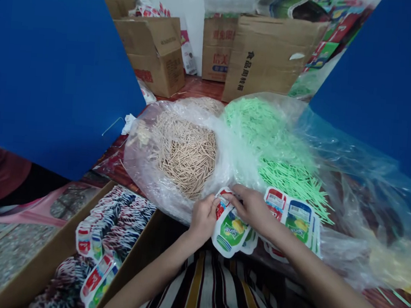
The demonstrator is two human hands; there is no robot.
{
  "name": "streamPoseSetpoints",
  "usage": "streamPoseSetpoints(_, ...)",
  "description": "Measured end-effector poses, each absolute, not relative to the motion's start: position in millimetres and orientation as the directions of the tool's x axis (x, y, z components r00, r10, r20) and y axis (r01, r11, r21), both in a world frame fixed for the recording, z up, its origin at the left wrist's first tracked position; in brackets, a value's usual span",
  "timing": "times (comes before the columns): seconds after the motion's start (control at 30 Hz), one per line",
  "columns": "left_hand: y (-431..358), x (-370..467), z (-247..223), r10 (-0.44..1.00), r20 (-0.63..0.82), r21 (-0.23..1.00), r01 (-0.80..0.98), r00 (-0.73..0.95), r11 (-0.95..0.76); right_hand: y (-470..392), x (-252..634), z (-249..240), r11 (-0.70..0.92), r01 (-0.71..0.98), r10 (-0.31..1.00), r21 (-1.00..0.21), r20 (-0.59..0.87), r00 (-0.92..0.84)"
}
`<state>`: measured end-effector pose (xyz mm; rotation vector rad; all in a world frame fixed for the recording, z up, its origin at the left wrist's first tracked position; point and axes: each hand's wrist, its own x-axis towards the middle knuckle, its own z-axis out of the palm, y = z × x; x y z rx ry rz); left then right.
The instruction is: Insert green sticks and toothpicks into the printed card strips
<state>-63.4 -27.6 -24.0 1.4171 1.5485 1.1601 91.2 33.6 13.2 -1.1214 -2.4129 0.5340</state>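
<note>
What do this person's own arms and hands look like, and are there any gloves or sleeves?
The left hand and right hand are gloveless human hands. The left forearm and right forearm are bare: no sleeve, watch or bracelet shows. Beneath them is clothing striped in black, white and mustard yellow.

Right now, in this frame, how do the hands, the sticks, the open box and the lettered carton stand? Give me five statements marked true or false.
1. The left hand and right hand both hold printed packets. True.
2. The green sticks lie left of the tan ones. False: the green sticks are to the right of the tan sticks.
3. The open box at lower left contains stacked packets. True.
4. The carton with black lettering is nearer the person than the sticks. False: the lettered carton stands beyond them.
5. Striped fabric shows below the hands. True.
</note>
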Motion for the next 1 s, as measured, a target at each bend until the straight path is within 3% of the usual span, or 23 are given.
streamPoseSetpoints(0.17,-34,-79,-23,0.981,0.011,0.964,0.263,-0.195,0.041,57,77,32,0.557,0.507,0.731,-0.658,0.1,-0.674)
streamPoseSetpoints(0.23,-39,-86,-22,0.973,0.005,0.963,0.264,-0.231,0.057,75,64,39,0.572,0.444,0.7,-0.69,0.128,-0.703)
streamPoseSetpoints(0.3,-44,-91,-23,0.968,-0.003,0.959,0.275,-0.249,0.073,96,44,37,0.672,0.451,0.653,-0.587,0.183,-0.735)
streamPoseSetpoints(0.4,-49,-96,-25,0.972,-0.034,0.963,0.254,-0.231,0.094,127,9,21,0.834,0.506,0.531,-0.222,0.072,-0.844)
streamPoseSetpoints(0.5,-49,-101,-27,0.971,-0.067,0.977,0.18,-0.231,0.11,151,-21,-2,0.851,0.517,0.517,-0.093,-0.02,-0.856)
streamPoseSetpoints(0.77,-43,-112,-30,0.957,-0.141,0.99,-0.057,-0.254,0.131,180,-52,-21,0.869,0.493,0.494,0.037,-0.124,-0.861)
streamPoseSetpoints(1.0,-40,-113,-32,0.953,-0.177,0.981,-0.126,-0.245,0.15,183,-55,-24,0.884,0.467,0.461,-0.004,-0.152,-0.874)
